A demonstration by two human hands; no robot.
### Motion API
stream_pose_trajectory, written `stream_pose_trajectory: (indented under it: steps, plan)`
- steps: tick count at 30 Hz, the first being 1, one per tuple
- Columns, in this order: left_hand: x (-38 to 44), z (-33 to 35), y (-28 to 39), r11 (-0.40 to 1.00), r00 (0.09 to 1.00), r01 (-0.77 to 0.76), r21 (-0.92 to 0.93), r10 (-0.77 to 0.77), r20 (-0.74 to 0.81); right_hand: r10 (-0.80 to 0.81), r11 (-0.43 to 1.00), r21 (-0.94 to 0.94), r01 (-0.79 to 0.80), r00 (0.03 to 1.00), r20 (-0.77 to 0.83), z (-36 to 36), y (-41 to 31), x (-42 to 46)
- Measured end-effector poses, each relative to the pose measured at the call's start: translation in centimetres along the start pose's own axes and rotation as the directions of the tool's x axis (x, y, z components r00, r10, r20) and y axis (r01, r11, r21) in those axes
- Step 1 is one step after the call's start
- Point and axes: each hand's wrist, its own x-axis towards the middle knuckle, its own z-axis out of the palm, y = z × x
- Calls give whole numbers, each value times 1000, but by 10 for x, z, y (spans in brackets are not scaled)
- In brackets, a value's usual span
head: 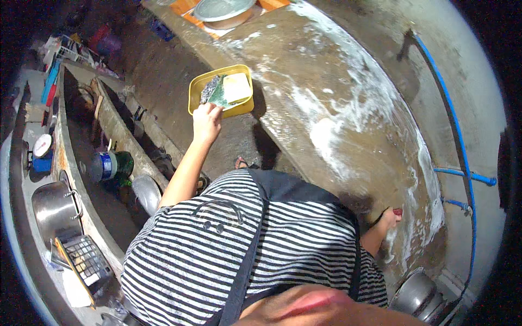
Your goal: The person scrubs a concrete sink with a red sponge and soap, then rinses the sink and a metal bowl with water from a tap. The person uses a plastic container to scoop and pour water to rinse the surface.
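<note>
My left hand (pixel 207 122) grips the near rim of a yellow plastic container (pixel 243 109), held out over the floor beside the counter edge. Inside it lie a green scouring pad (pixel 219 94), a grey metal-looking scourer (pixel 209 89) and a white block (pixel 237 86), whose material I cannot make out. Over the wet concrete counter (pixel 281 53), low on the right side, my right hand (pixel 390 219) is closed around a small red object (pixel 397 211). Most of that object is hidden in the fingers. White suds (pixel 326 132) streak the counter.
A metal basin (pixel 224 10) sits at the counter's far end. Blue pipes (pixel 465 175) run along the right wall. Metal pots (pixel 416 289) stand at lower right. A ledge on the left bears a steel pot (pixel 57 205), a dial scale (pixel 42 146) and a black basket (pixel 87 258).
</note>
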Motion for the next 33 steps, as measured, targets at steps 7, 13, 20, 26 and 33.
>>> stream_pose_trajectory:
  steps: [7, 13, 20, 26, 33]
  plan:
    - [-40, -41, -136, 989, 989, 147, 4, -147, 7, -703, 701, 323, 636, 693, 162, 19, -174, -253]
    - [-74, -71, -217, 963, 965, 261, 64, -259, -41, -873, 486, 441, 755, 399, 280, 8, -327, -471]
    - [-106, -83, -283, 890, 898, 440, 121, -439, -43, -720, 692, 366, 623, 634, 282, 17, -321, -395]
    - [-81, -75, -342, 897, 908, 413, 158, -420, 11, -662, 749, 231, 621, 686, 302, 13, -350, -454]
    - [-3, -43, -423, 904, 910, 411, 119, -414, 7, -867, 484, 273, 832, 414, 276, 16, -510, -654]
